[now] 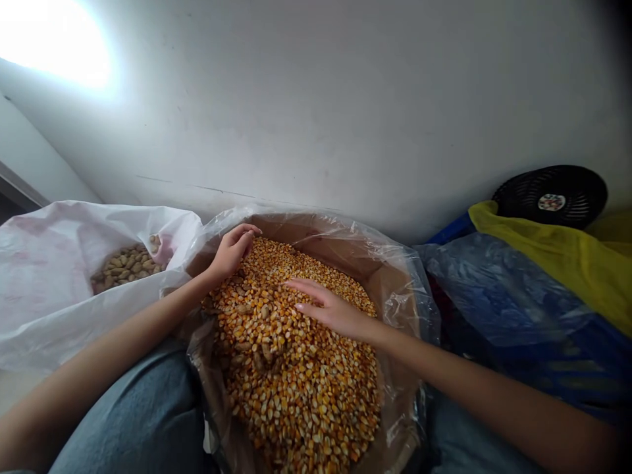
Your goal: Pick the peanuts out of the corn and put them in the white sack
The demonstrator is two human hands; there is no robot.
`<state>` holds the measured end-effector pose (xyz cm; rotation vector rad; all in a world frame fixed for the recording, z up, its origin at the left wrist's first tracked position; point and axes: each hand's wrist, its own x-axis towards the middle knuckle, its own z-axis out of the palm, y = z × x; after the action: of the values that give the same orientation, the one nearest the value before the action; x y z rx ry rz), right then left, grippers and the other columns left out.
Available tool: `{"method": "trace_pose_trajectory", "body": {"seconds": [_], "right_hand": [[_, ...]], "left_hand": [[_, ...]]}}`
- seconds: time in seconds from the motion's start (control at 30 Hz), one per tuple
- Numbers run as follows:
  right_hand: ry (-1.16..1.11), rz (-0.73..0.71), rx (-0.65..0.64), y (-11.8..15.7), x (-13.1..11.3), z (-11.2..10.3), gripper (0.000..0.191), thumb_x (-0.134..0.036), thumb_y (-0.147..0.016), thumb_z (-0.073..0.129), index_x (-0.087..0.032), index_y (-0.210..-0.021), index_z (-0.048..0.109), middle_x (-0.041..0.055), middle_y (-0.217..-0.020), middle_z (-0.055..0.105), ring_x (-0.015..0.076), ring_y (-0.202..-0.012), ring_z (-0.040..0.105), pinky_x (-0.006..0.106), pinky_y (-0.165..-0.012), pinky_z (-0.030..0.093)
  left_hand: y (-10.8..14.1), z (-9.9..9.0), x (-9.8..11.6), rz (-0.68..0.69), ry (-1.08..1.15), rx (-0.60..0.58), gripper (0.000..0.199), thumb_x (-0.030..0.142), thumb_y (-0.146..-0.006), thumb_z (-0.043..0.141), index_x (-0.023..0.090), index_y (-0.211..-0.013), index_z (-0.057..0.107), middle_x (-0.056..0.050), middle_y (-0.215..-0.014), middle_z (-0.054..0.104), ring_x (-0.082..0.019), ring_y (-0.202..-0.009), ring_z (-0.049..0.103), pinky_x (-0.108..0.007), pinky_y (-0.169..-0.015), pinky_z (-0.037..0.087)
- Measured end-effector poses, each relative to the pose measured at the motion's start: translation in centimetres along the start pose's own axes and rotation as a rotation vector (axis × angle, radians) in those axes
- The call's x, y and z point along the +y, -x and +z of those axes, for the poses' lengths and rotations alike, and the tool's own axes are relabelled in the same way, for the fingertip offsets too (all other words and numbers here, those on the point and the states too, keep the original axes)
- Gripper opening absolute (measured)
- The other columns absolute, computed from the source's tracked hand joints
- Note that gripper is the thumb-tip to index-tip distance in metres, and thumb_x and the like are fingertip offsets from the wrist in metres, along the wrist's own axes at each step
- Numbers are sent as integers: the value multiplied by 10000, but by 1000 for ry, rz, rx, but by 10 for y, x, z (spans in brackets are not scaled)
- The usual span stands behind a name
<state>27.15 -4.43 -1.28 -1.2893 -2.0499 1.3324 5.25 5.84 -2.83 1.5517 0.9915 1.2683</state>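
Loose corn kernels fill a box lined with a clear plastic bag in front of me. A few unshelled peanuts lie among the kernels, left of my right hand. My right hand hovers over or rests on the corn, open, with its fingers stretched to the left. At the box's far left edge is my left hand, its fingers curled together near the thumb. What those fingers hold, if anything, is hidden.
A white sack with a pile of unshelled peanuts stands at the left, against the box. To the right are a black fan, yellow cloth, clear plastic and a blue crate. A pale wall rises behind.
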Motion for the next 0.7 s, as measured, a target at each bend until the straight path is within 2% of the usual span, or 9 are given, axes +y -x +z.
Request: {"method": "trace_pose_trajectory", "body": {"seconds": [0.1, 0.17, 0.27, 0.37, 0.47, 0.5, 0.57, 0.63, 0.7], "right_hand": [[128, 73, 149, 9, 8, -16, 389, -293, -787, 453, -258, -1175, 456, 49, -1220, 437, 171, -1046, 449, 361, -899, 339], [222, 69, 133, 11, 8, -22, 325, -270, -777, 460, -228, -1094, 519, 59, -1100, 517, 156, -884, 523, 329, -803, 402], [416, -85, -41, 11, -2, -19, 245, -262, -783, 452, -233, -998, 565, 39, -988, 561, 150, -832, 529, 299, -762, 403], [645, -338, -265, 11, -11, 1, 260, -268, -770, 477, -236, -1018, 545, 45, -983, 558, 169, -869, 513, 288, -735, 396], [843, -492, -309, 11, -11, 22, 250, -222, -758, 480, -198, -1000, 540, 71, -944, 570, 187, -862, 504, 290, -698, 392], [877, -508, -301, 11, -10, 26, 231, -200, -760, 466, -187, -976, 545, 75, -924, 578, 189, -856, 505, 291, -696, 390], [873, -485, -288, 10, -7, 30, 208, -171, -758, 442, -181, -933, 556, 70, -882, 594, 184, -824, 518, 291, -690, 387], [772, -414, -281, 11, -7, 28, 202, -173, -752, 437, -196, -906, 565, 49, -864, 605, 170, -785, 531, 284, -682, 386], [595, -308, -223, 14, -7, 23, 209, -194, -742, 445, -216, -908, 570, 28, -866, 607, 154, -763, 534, 271, -679, 385]], "left_hand": [[0, 0, -1, -6, -10, -50, 180, 281, -769, 436, 160, -846, 545, 56, -456, 374, -65, -390, 347, -179, -383, 271], [0, 0, -2, -3, -36, -80, 189, 287, -772, 433, 157, -851, 546, 54, -466, 375, -66, -400, 346, -179, -393, 276], [2, 1, -3, 12, -107, -124, 208, 300, -778, 423, 154, -859, 548, 52, -482, 370, -69, -418, 349, -179, -408, 283], [7, 4, 0, 49, -206, -140, 251, 313, -789, 398, 155, -922, 540, 42, -523, 394, -76, -452, 379, -184, -435, 315], [16, 6, 13, 111, -393, -205, 316, 319, -803, 364, 174, -1050, 498, 12, -621, 486, -96, -530, 448, -199, -492, 366], [21, 7, 19, 145, -477, -267, 331, 317, -805, 360, 186, -1084, 482, -1, -680, 524, -104, -574, 477, -207, -527, 384], [30, 8, 34, 237, -650, -467, 343, 313, -806, 367, 217, -1121, 463, -26, -838, 570, -124, -703, 524, -228, -630, 407], [41, 9, 46, 351, -797, -721, 349, 325, -799, 393, 242, -1130, 462, -43, -992, 558, -148, -836, 529, -250, -729, 395], [51, 10, 52, 449, -910, -942, 346, 339, -777, 441, 254, -1110, 481, -50, -1058, 537, -171, -906, 512, -262, -770, 378]]}}
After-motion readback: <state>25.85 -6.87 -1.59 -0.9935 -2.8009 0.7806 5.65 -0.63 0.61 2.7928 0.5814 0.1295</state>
